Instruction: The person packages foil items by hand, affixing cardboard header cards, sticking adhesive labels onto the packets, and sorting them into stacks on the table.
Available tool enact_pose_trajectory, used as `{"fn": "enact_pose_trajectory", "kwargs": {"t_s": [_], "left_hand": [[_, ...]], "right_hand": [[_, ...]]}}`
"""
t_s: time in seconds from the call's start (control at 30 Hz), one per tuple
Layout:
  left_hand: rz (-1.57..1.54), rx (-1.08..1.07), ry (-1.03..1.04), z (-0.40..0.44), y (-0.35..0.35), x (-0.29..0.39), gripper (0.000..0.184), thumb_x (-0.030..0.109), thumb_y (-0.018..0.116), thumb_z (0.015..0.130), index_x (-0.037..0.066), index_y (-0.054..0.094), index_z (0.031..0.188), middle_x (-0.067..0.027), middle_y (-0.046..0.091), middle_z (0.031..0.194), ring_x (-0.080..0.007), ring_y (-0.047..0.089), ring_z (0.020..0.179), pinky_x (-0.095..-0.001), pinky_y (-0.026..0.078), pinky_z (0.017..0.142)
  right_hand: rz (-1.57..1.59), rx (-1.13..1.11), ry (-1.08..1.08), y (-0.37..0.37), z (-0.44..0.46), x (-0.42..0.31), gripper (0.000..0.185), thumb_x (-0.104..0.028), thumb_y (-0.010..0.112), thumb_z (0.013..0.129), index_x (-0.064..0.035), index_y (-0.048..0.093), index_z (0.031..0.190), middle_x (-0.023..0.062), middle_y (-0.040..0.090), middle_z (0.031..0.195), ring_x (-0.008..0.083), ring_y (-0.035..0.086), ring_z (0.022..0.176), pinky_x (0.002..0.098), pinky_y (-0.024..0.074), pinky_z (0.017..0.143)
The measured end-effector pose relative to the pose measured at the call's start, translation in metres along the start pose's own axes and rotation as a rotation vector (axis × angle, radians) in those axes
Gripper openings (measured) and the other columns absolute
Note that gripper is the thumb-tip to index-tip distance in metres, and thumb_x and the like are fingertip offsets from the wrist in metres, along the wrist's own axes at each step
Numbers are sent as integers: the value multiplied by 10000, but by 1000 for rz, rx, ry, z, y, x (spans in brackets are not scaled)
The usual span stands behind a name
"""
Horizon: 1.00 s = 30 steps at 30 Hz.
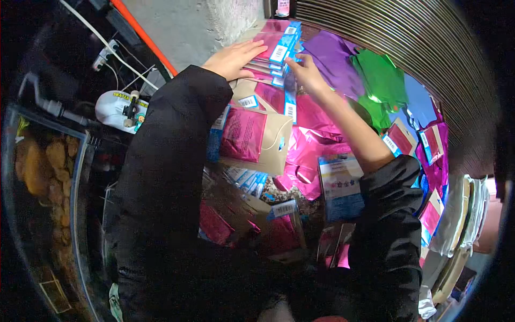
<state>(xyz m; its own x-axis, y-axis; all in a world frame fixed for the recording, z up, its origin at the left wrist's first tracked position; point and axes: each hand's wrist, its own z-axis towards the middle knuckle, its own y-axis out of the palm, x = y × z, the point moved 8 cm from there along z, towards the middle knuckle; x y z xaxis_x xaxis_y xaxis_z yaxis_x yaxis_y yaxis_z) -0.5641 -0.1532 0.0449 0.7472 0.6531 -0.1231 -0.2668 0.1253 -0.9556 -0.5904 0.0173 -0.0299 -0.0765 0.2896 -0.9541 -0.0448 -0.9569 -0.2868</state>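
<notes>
Near the top centre, a stack of flat packets (266, 48) with pink contents, blue edges and barcode labels lies by the wall. My left hand (234, 60) rests on the left side of this stack, fingers stretched out and slightly apart. At its right edge is my right hand (306, 74), thumb and forefinger at the blue strips; whether they grip a packet is too small to tell. Below the hands lies a larger packet (242, 134) with a pink foil piece and a cardboard back. Loose pink foil (314, 145) spreads beneath my right forearm.
Purple foil (330, 61) and green foil (381, 78) lie to the right of the stack. More packets (399, 138) are on the right, others (284, 220) near my body. A skateboard (115, 109) and a glass tank (78, 214) stand at left, beside a concrete pillar (185, 27).
</notes>
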Motion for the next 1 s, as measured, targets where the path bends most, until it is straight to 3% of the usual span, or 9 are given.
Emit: {"fn": "enact_pose_trajectory", "kwargs": {"t_s": [0.07, 0.13, 0.23, 0.33, 0.4, 0.43, 0.57, 0.77, 1.0], "left_hand": [[-15, 19, -15, -1, -3, 2, 734, 298, 661, 741, 113, 306, 1356, -87, 296, 1420, -276, 318, 1284, -387, 288, 1033], [-93, 12, -27, -7, -9, 5, 714, 294, 652, 756, 110, 308, 1354, -97, 307, 1410, -270, 325, 1278, -385, 294, 1028], [-311, -14, -68, -23, -30, 9, 655, 280, 625, 800, 102, 312, 1348, -127, 340, 1380, -253, 348, 1259, -382, 312, 1013], [-525, -163, -193, -63, -52, 34, 557, 256, 584, 849, 72, 350, 1320, -143, 432, 1293, -200, 427, 1167, -340, 364, 952], [-641, -698, -716, -119, -28, 37, 506, 236, 585, 853, 38, 401, 1281, -121, 515, 1188, -176, 521, 974, -296, 437, 822], [-638, -700, -723, -128, -29, 38, 506, 236, 585, 853, 38, 401, 1281, -121, 515, 1188, -176, 521, 974, -296, 437, 822], [-932, -228, -582, -153, -23, 40, 458, 171, 606, 829, 9, 457, 1231, -97, 575, 1058, -125, 539, 792, -242, 457, 689], [-799, -58, -790, -184, -25, 31, 402, 126, 627, 802, 15, 511, 1170, -75, 581, 991, -101, 532, 708, -219, 459, 631], [-1032, 56, -853, -192, -22, 29, 328, 110, 645, 779, 38, 548, 1085, -21, 572, 848, -74, 514, 671, -191, 454, 624]], "right_hand": [[48, -38, 42, -5, -19, -6, 573, -366, 595, 813, 75, 447, 1148, 191, 571, 977, 233, 584, 817, 303, 484, 701], [86, -150, 49, -8, -31, 1, 518, -357, 567, 854, 48, 431, 1147, 104, 565, 935, 132, 537, 702, 241, 444, 557], [59, -381, 211, -14, -64, 20, 454, -328, 591, 845, 30, 473, 1097, 85, 566, 896, 119, 536, 687, 229, 447, 574], [38, -273, 217, -20, -107, 0, 416, -325, 600, 840, 12, 497, 1062, 72, 566, 869, 112, 537, 675, 216, 445, 582], [9, -171, 218, -24, -134, -14, 379, -321, 609, 835, -7, 520, 1026, 58, 566, 843, 105, 537, 662, 202, 443, 590], [13, -177, 218, -21, -145, -18, 379, -321, 609, 835, -7, 520, 1026, 58, 566, 843, 105, 537, 662, 202, 443, 590], [214, -348, 325, 3, -186, -31, 309, -281, 596, 843, -25, 537, 1005, 45, 565, 820, 110, 548, 678, 202, 444, 621], [374, -360, 293, -5, -187, -12, 268, -231, 554, 859, -26, 525, 1030, 43, 565, 835, 124, 554, 719, 228, 450, 638], [535, -118, 263, -63, -186, -19, 223, -151, 542, 850, -35, 519, 1039, 54, 570, 845, 121, 539, 717, 209, 429, 617]]}}
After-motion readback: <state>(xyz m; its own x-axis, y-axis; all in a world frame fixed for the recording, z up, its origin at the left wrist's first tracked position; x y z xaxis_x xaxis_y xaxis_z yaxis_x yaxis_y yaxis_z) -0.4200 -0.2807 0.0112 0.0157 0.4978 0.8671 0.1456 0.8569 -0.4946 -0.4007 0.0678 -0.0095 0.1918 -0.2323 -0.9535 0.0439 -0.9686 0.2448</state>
